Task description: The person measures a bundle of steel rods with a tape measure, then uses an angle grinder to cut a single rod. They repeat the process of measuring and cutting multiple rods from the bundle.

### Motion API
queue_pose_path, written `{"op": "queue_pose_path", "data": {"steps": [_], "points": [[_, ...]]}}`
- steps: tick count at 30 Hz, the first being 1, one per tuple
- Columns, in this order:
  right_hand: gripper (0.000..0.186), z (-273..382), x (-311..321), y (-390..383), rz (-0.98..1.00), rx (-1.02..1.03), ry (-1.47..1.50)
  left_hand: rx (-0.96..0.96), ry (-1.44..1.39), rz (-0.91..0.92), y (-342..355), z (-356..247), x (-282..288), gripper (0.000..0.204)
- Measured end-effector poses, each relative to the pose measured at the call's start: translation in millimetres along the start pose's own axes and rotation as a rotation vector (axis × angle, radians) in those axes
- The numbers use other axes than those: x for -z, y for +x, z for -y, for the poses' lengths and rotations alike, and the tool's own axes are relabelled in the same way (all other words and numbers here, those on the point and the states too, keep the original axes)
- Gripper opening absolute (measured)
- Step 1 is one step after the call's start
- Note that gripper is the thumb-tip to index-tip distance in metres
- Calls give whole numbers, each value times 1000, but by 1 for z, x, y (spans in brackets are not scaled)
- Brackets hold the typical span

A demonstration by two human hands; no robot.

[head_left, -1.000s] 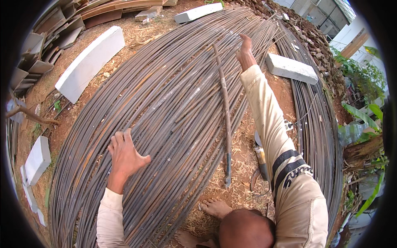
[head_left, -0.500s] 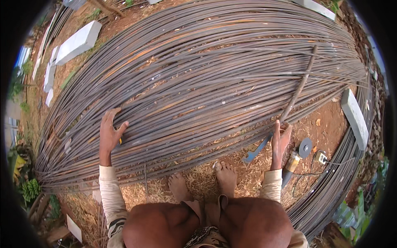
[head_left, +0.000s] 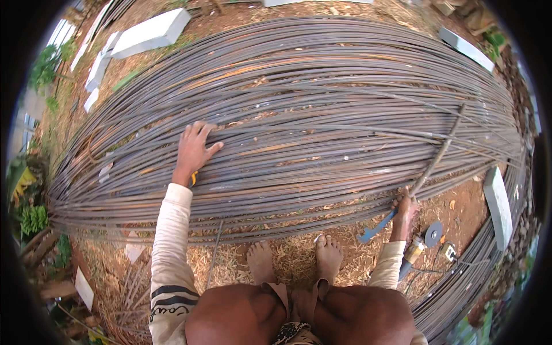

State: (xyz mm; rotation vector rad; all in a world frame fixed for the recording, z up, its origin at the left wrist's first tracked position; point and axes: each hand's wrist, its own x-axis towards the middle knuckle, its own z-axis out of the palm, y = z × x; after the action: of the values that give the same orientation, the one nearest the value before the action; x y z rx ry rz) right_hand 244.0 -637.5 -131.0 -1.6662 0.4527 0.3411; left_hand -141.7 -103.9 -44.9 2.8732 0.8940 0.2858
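Observation:
My left hand (head_left: pixel 196 150) lies palm down over a wide spread of long steel reinforcing bars (head_left: pixel 276 167), its fingers apart. By its wrist shows a small yellow object (head_left: pixel 194 178), mostly hidden. At the near right edge of the bars, my right hand (head_left: pixel 406 211) is curled round the near end of a brown stick-like bar (head_left: pixel 440 155), which slants across the bars toward the far right. A blue, hook-ended metal tool (head_left: pixel 376 228) lies with its upper end at the fingers of my right hand; whether they touch it is hidden.
Beside my right wrist lies an angle grinder (head_left: pixel 413 253) with a dark disc (head_left: pixel 433 234), near a socket box (head_left: pixel 449 252) and cable. White blocks (head_left: pixel 152 34) stand around the bars. Another bar bundle (head_left: pixel 460 287) curves along the right. My bare feet (head_left: pixel 329 256) rest on straw-covered soil.
My left hand has moved right and farther out over the bars. My right hand has closed its fingers at the brown bar's near end. The whole view has shifted.

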Motion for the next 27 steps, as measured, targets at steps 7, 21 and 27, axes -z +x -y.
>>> {"op": "queue_pose_path", "data": {"steps": [7, 21, 27], "points": [[30, 20, 0, -16, -74, 328, -415, 133, -72, 148, 25, 42, -16, 53], [29, 26, 40, -76, -15, 353, -401, 90, -135, -199, 48, 13, 119, 37], [40, 20, 75, -108, 181, 631, -741, 51, -104, -219, 73, 11, 165, 24]]}}
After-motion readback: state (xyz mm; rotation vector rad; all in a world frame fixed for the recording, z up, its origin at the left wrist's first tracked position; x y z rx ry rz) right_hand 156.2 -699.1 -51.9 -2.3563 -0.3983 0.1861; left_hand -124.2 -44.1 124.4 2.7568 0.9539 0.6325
